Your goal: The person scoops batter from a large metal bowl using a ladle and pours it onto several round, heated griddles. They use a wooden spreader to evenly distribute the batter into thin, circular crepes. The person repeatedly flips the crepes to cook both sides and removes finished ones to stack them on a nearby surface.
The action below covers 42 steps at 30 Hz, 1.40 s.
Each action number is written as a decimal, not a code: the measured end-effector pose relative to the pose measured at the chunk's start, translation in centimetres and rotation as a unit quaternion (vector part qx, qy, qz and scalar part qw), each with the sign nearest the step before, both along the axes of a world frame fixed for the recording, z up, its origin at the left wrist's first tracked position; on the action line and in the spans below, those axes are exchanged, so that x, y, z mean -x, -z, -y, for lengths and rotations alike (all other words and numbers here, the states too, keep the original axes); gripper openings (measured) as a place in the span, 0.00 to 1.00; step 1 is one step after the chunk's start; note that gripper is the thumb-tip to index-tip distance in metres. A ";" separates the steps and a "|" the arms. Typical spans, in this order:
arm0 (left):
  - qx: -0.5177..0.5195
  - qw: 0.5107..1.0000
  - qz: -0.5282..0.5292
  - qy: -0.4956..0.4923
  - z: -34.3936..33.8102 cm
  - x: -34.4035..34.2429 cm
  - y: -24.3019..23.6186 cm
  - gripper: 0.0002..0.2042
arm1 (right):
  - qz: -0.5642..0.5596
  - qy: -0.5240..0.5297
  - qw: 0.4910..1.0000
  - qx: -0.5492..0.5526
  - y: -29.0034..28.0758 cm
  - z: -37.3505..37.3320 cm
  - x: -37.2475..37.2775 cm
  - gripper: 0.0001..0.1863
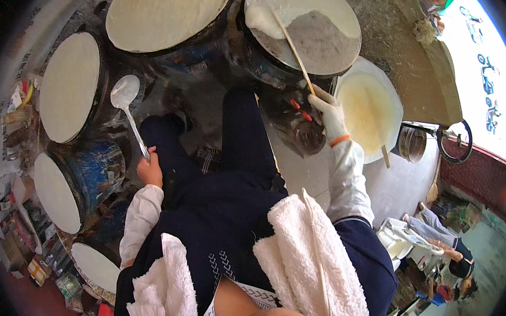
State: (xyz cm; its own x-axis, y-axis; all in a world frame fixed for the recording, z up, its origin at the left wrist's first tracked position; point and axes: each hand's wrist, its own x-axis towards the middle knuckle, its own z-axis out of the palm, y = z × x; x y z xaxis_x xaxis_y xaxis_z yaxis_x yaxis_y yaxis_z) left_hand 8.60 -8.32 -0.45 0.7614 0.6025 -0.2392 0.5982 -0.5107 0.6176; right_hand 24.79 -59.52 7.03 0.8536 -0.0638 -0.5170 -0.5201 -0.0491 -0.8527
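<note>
My bare left hand [151,169] is closed around the handle of a metal ladle [125,92], whose bowl is coated with white batter. My right hand [328,115], in a white glove with an orange band at the wrist, grips a thin wooden stick [293,48]. That stick reaches over a round griddle [321,48] at the far right, its far end in a thick mound of white batter [262,20]. Batter covers the griddle's far and left parts, while the near part shows grey. Beside my right hand stands a wide basin [387,91] of pale yellowish batter, with a flat stick [385,156] at its rim.
Several other griddles carry pale round sheets: one at the far middle [167,16], others down the left [71,86]. Orange-handled scissors or pliers [301,110] lie near my right hand. A metal pot [412,143] stands beyond the basin. People [451,255] are at the lower right.
</note>
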 end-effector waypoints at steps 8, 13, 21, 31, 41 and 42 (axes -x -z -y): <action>0.021 0.999 -0.034 0.010 -0.3 -1.3 -1.6 0.11 | 0.046 0.130 0.965 -0.224 -0.5 -19.0 -6.7 0.21; 0.024 0.997 0.074 -0.001 -1.8 -0.2 0.6 0.11 | 0.002 0.275 0.954 -0.118 4.4 -20.4 0.6 0.17; 0.032 0.999 0.016 0.014 -2.9 -0.2 -0.1 0.12 | 0.214 0.195 0.956 0.041 6.8 -27.1 -12.2 0.24; 0.064 0.998 0.014 -0.014 -2.8 -0.3 0.1 0.12 | -0.045 0.316 0.946 -0.056 1.0 -23.3 -2.0 0.17; 0.063 0.995 0.068 0.023 -2.6 -0.6 1.4 0.11 | 0.008 0.170 0.979 -0.109 1.1 -21.9 0.8 0.18; 0.058 0.996 0.060 0.021 -2.5 -0.6 1.5 0.11 | -0.047 0.197 0.973 -0.110 1.0 -21.6 1.3 0.20</action>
